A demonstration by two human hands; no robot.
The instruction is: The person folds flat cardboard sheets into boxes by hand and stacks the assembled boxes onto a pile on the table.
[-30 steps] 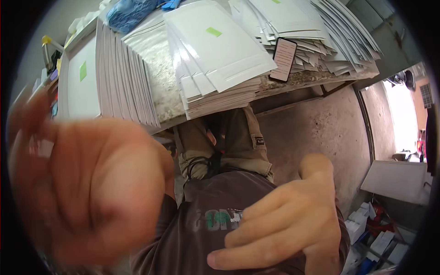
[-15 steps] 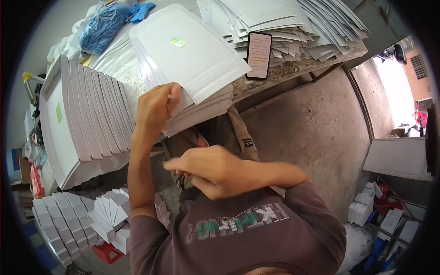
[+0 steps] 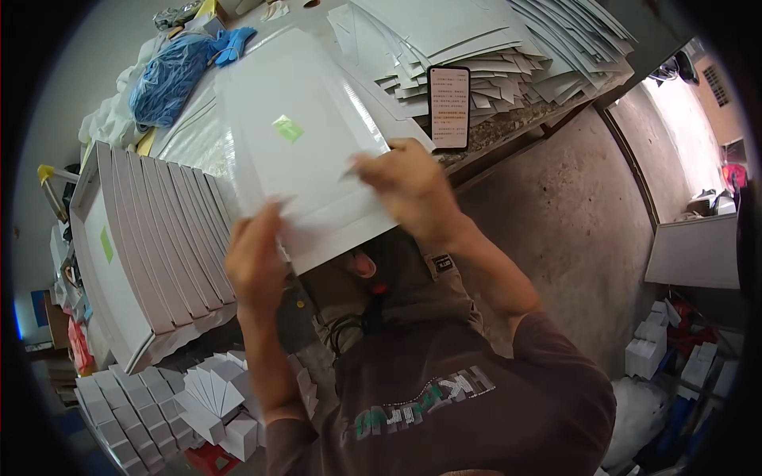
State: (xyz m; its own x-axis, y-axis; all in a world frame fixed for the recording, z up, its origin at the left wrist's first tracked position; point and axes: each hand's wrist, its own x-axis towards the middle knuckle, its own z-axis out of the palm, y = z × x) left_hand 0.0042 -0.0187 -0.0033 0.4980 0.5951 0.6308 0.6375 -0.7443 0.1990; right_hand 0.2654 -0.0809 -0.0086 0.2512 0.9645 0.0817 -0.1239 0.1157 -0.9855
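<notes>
A large white cardboard panel (image 3: 313, 170) with a green sticker lies in front of me, its near end overhanging my lap. Shiny clear strips run along its long sides. At its near left edge, my left hand (image 3: 258, 254) is closed, thumb on top, blurred by motion. My right hand (image 3: 409, 186) closes over the right edge, its fingertips also smeared. The fingers beneath the panel are hidden. Another white sheet shows under its right side.
To the left stands a row of white cardboard trays (image 3: 163, 246). Blue string (image 3: 168, 83) lies behind it. A phone (image 3: 449, 107) rests at the bench edge beside stacked white sheets (image 3: 468, 47). Small white boxes (image 3: 131, 404) sit low at left, a grey bin (image 3: 690, 254) at right.
My right hand has moved from before my chest to the panel's right edge. My left hand has come slightly nearer me. The panel has turned and its near end has shifted toward me.
</notes>
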